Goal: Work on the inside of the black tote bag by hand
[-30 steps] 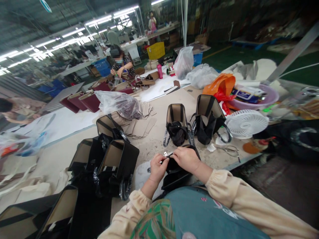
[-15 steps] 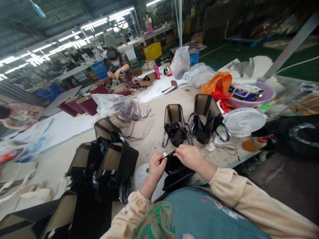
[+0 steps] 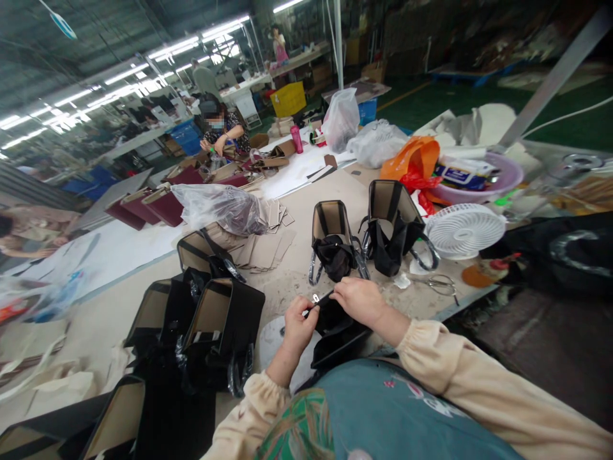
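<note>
A black bag [image 3: 338,332] rests against my body at the near edge of the work table [image 3: 306,191]. My left hand [image 3: 297,324] pinches a small metal zip pull at the bag's top edge. On the right, my right hand [image 3: 360,299] is closed on the same black top edge. Just beyond my hands stand two open black bags with tan lining [image 3: 332,239] [image 3: 393,223], handles hanging.
More black bags [image 3: 211,319] are stacked at my left. A white fan [image 3: 463,230], scissors [image 3: 438,282], an orange plastic bag [image 3: 412,160] and a basin [image 3: 498,179] lie to the right. Cardboard pieces [image 3: 268,246] and a clear bag [image 3: 218,206] sit further back. Another person works at the far end.
My hands stay on the bag's top edge and have drifted slightly together; the view has shifted a little to the right. Nothing was let go.
</note>
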`<state>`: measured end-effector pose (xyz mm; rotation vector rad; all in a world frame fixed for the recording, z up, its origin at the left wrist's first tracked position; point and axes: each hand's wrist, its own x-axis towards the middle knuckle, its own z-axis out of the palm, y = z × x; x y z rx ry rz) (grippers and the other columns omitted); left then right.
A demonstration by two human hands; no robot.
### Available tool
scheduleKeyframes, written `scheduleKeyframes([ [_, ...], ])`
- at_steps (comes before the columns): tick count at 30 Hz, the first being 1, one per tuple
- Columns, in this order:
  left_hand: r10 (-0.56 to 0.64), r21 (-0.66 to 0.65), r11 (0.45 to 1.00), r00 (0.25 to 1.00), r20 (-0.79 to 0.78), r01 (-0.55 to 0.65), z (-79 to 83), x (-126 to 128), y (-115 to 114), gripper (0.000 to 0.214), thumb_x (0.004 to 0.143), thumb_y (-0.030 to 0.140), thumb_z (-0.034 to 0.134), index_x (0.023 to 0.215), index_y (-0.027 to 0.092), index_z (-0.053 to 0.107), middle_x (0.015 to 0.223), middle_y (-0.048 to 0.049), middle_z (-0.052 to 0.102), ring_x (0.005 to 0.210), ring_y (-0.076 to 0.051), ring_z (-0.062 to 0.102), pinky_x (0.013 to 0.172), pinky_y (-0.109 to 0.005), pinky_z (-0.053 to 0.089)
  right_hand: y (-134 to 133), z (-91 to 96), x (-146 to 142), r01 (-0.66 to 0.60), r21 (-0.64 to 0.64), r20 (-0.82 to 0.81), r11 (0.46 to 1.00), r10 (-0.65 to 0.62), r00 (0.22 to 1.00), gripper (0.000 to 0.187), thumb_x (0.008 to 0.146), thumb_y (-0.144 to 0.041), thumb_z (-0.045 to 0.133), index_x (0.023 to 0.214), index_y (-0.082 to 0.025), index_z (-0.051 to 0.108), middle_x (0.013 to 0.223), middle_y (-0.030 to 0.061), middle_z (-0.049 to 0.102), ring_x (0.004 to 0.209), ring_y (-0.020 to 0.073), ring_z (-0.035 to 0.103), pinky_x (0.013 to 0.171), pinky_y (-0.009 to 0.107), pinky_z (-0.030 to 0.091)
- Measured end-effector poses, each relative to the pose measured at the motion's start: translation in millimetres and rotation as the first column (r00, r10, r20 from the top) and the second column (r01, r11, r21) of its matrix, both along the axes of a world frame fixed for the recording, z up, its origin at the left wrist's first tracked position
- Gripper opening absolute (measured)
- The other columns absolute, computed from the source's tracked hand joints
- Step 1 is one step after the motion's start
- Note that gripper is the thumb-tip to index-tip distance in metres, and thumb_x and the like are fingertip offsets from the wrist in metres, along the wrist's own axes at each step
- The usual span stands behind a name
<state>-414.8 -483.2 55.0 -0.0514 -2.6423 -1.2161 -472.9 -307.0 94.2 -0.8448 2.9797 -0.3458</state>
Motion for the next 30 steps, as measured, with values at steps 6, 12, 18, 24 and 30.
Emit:
scheduleKeyframes([
  [6, -0.079, -0.231, 0.969, 0.995, 0.055, 0.09, 13.2, -7, -1, 0.005, 0.075, 0.02, 0.056, 0.077, 0.019, 0.061, 0.069, -0.0008, 0.056, 0.066, -0.015, 0.052, 0.062, -0.025, 0.039, 0, 2.2, 0, -0.001, 0.004, 0.011, 1.0, 0.0, 1.0, 0.029, 0.088, -0.036, 0.044, 0.078, -0.019, 0.066, 0.081, 0.006, 0.065, 0.08, 0.016, 0.06, 0.065, 0.023, 0.039],
  [12, -0.143, -0.37, 0.918, 0.989, 0.032, 0.145, 16.8, -19, 4, 0.01, 0.078, 0.03, 0.061, 0.081, 0.024, 0.068, 0.07, -0.0014, 0.058, 0.066, -0.014, 0.053, 0.059, -0.024, 0.037, -2, 0.9, 1, 0.009, -0.001, -0.004, 1.0, -0.009, 1.0, 0.026, 0.087, -0.034, 0.047, 0.078, -0.018, 0.065, 0.08, 0.0064, 0.064, 0.079, 0.0163, 0.06, 0.065, 0.022, 0.039],
  [18, -0.096, -0.341, 0.935, 0.995, 0.032, 0.101, 9.2, -23, 8, 0.013, 0.078, 0.023, 0.06, 0.067, 0.019, 0.064, 0.066, -0.0013, 0.056, 0.067, -0.015, 0.052, 0.061, -0.025, 0.037, 7, 5.2, -3, -0.027, 0.016, -0.036, 1.0, 0.027, 0.999, 0.023, 0.085, -0.034, 0.05, 0.078, -0.019, 0.065, 0.08, 0.0061, 0.064, 0.08, 0.0172, 0.059, 0.066, 0.025, 0.039],
  [24, -0.072, -0.334, 0.939, 0.996, 0.05, 0.084, 7.9, -27, 8, 0.016, 0.078, 0.023, 0.059, 0.064, 0.018, 0.062, 0.065, -0.0005, 0.053, 0.066, -0.013, 0.05, 0.061, -0.024, 0.035, 20, 7.7, -9, -0.022, 0.02, -0.041, 1.0, 0.022, 0.999, 0.026, 0.087, -0.034, 0.046, 0.076, -0.019, 0.064, 0.081, 0.0058, 0.064, 0.081, 0.017, 0.059, 0.067, 0.025, 0.038],
  [30, -0.083, -0.351, 0.929, 0.991, 0.1, 0.113, 9.9, -27, 9, 0.018, 0.079, 0.022, 0.058, 0.063, 0.016, 0.061, 0.066, 0.0001, 0.052, 0.068, -0.012, 0.05, 0.062, -0.023, 0.035, 17, 4.3, -10, 0.005, 0.005, -0.055, 1.0, -0.004, 0.998, 0.025, 0.087, -0.033, 0.047, 0.078, -0.017, 0.063, 0.082, 0.0064, 0.064, 0.081, 0.0174, 0.059, 0.067, 0.025, 0.038],
])
